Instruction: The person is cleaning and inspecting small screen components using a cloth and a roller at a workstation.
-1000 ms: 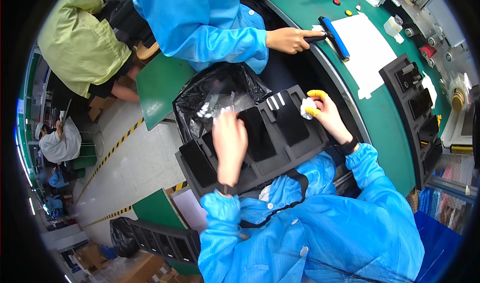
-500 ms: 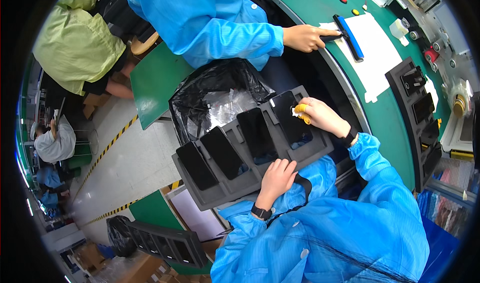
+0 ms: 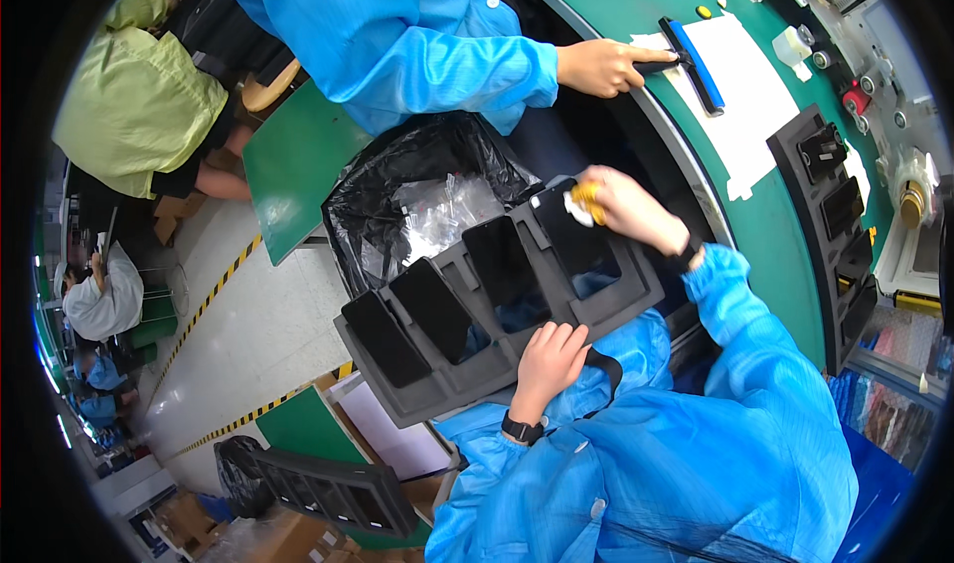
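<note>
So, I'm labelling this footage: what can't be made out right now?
Head view throughout:
Rightmost black device: partly hidden by the right hand.
White wad: partly covered by that hand, blurred.
Clear scraps in black bag: individually too small.
Roller handle: partly inside a co-worker's hand.

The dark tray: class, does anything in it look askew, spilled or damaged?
Nothing stands out: four black phones sit in separate slots of the tray, without visible damage; the right hand partly hides one.
</note>
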Available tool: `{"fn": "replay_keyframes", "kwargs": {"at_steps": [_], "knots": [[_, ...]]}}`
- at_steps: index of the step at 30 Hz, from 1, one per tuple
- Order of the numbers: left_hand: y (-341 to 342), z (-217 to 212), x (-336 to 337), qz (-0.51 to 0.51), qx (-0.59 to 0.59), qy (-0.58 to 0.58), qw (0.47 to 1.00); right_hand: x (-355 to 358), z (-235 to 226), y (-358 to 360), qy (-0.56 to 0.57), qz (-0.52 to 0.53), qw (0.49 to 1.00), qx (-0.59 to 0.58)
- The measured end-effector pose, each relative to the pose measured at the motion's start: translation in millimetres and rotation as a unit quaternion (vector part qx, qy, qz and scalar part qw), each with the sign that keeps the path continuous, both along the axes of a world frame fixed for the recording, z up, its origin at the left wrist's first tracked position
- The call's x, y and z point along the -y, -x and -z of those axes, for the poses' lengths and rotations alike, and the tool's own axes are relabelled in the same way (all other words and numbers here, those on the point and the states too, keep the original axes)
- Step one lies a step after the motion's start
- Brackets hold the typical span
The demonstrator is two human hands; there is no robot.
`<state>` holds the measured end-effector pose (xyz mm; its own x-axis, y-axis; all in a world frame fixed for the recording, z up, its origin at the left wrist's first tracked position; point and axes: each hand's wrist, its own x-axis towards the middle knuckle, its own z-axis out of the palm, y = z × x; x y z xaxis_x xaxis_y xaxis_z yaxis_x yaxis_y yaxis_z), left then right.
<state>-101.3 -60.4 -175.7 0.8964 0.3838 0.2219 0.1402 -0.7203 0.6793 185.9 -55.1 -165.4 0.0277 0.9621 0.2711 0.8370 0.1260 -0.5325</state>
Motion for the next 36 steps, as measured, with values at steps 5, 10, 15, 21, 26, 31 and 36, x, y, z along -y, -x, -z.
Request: {"fn": "replay_keyframes", "kwargs": {"at_steps": [5, 10, 15, 21, 26, 31, 36], "knots": [[1, 0, 0, 0.003, -0.017, -0.009, 1.000, -35, -19, -16, -0.038, 0.061, 0.996, -0.048], [2, 1, 2, 0.003, -0.022, -0.013, 1.000, 32, -9, 24, 0.039, 0.023, 0.999, 0.026], [-1, 1, 3, -0.003, -0.011, -0.012, 1.000, -20, 5, -10, -0.031, 0.034, 0.997, 0.062], [1, 3, 2, -0.011, 0.002, -0.007, 1.000, 7, -21, -2, -0.038, 0.101, 0.992, -0.060], [2, 3, 2, -0.009, 0.005, -0.014, 1.000, 66, -15, 39, 0.100, 0.017, 0.995, 0.013], [3, 3, 5, -0.012, -0.001, -0.030, 0.999, 9, 3, 1, -0.012, 0.025, 0.999, 0.046], [2, 5, 7, -0.025, 0.017, -0.010, 0.999, -21, -9, -27, -0.025, 0.103, 0.994, -0.013]]}}
